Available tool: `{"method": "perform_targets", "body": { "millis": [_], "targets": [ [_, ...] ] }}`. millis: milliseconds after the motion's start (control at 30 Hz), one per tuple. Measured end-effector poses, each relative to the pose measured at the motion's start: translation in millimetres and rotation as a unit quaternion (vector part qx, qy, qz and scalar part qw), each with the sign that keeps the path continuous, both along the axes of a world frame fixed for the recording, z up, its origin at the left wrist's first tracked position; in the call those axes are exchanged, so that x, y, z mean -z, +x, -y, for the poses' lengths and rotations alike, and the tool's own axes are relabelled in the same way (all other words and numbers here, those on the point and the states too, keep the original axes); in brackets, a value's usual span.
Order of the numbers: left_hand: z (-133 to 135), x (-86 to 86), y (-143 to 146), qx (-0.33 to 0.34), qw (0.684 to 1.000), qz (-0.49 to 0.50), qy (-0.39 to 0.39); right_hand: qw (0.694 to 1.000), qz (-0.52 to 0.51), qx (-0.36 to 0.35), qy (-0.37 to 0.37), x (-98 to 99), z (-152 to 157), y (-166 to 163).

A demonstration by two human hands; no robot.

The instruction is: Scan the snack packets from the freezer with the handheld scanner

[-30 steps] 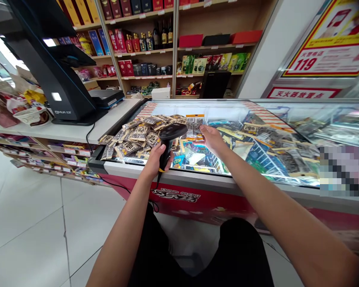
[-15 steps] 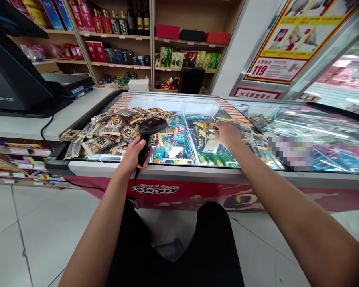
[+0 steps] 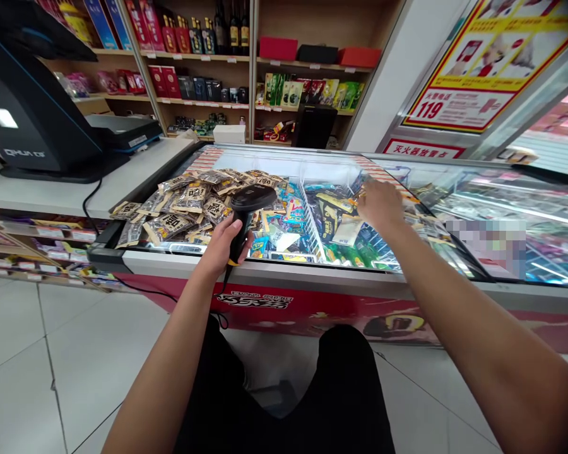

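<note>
In the head view my left hand (image 3: 223,247) is wrapped round the handle of a black barcode scanner (image 3: 253,198), its head above the freezer's front rim. A black cable hangs from the handle. My right hand (image 3: 381,207) reaches into the chest freezer (image 3: 170,261), fingers curled down among dark and tan ice cream packets (image 3: 338,200). What the fingertips hold is hidden. Left of the scanner lies a heap of dark and beige packets (image 3: 192,197). Blue packets (image 3: 291,211) lie on the left of a white wire divider (image 3: 313,221), green ones (image 3: 345,255) on the right.
A counter (image 3: 123,183) with a dark checkout terminal (image 3: 42,120) stands at the left. Shelves (image 3: 189,57) of bottles, boxes and bags rise behind the freezer. A glass lid (image 3: 454,183) covers its right part. My knees (image 3: 348,359) are close to its red front.
My right hand has moved slightly away and to the right over the packets. The view has turned a little left. The scanner stays in my left hand.
</note>
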State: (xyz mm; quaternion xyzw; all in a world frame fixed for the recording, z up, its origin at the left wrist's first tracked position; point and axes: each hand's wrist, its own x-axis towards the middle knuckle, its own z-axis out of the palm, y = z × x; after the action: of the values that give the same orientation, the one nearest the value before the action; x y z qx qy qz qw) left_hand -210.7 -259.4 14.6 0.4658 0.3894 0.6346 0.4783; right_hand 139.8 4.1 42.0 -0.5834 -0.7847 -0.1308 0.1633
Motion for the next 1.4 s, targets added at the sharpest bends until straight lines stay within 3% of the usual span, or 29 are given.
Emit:
{"method": "perform_targets", "body": {
  "millis": [67,167,300,400,567,733,800,967,1100,1300,1400],
  "targets": [
    [0,0.5,0,-0.008,1.0,0.01,0.007,0.992,-0.064,-0.106,-0.007,4.0,18,-39],
    [-1,2.4,1,-0.014,1.0,0.02,0.011,0.961,-0.146,-0.205,-0.119,16.5,49,-107],
    [-3,4.4,1,-0.015,1.0,0.021,0.013,0.959,-0.176,-0.13,-0.18,31.3,69,-180],
    [-3,4.0,1,-0.018,1.0,0.017,0.015,0.959,-0.198,-0.083,-0.186,37.6,64,-204],
    [-3,2.3,1,-0.014,1.0,0.014,0.0,0.937,-0.3,-0.093,-0.152,43.7,52,-197],
    [-2,3.9,1,-0.017,1.0,0.02,0.006,0.878,-0.43,-0.114,-0.177,35.1,47,-170],
    [-2,4.8,0,-0.021,1.0,0.02,0.008,0.835,-0.508,-0.108,-0.181,30.0,45,-164],
    [-1,5.3,0,-0.02,1.0,0.012,0.004,0.667,-0.683,-0.172,-0.243,24.3,41,-167],
    [1,4.2,0,-0.017,1.0,-0.006,0.005,0.596,-0.72,-0.186,-0.304,23.1,45,-171],
    [3,5.1,-1,0.024,0.999,-0.027,0.013,0.576,-0.744,-0.177,-0.288,20.8,50,-176],
    [3,6.0,-2,0.044,0.998,-0.036,0.017,0.599,-0.738,-0.19,-0.246,21.7,51,-178]
  ]
}}
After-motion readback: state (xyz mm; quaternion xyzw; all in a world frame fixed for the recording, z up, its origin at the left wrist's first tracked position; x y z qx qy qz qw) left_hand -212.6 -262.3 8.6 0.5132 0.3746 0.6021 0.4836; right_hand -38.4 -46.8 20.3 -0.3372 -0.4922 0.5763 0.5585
